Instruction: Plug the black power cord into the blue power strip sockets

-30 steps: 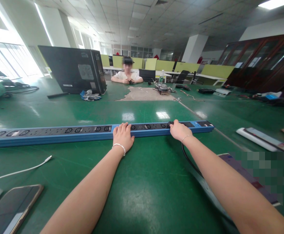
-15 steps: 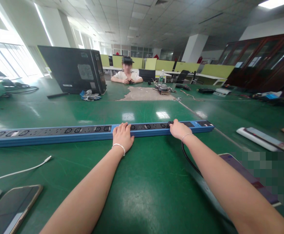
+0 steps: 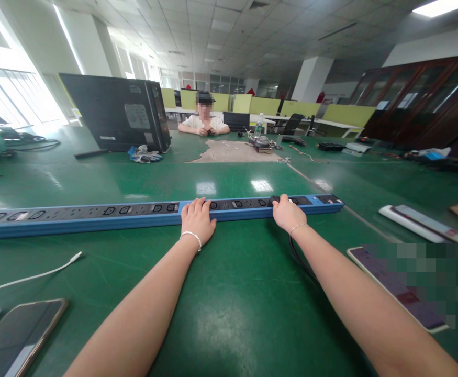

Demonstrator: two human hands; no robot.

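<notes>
A long blue power strip (image 3: 158, 220) with black sockets lies across the green table. Near its middle, my left hand (image 3: 198, 219) rests over the strip, fingers wrapped over its top. Toward the strip's right end, my right hand (image 3: 289, 212) grips a black plug (image 3: 274, 200) that sits at a socket; the fingers partly cover it. From under that hand a black cable (image 3: 299, 256) runs down behind the right forearm.
A phone (image 3: 20, 335) and a white cable (image 3: 36, 275) lie front left. Another phone (image 3: 397, 288) and a white device (image 3: 421, 225) are at right. A black computer case (image 3: 114, 112) stands behind; across the table sits a person (image 3: 204, 123).
My right hand has shifted very slightly left and down while still on the plug, and its forearm has lowered a little. My left hand has stayed on the strip.
</notes>
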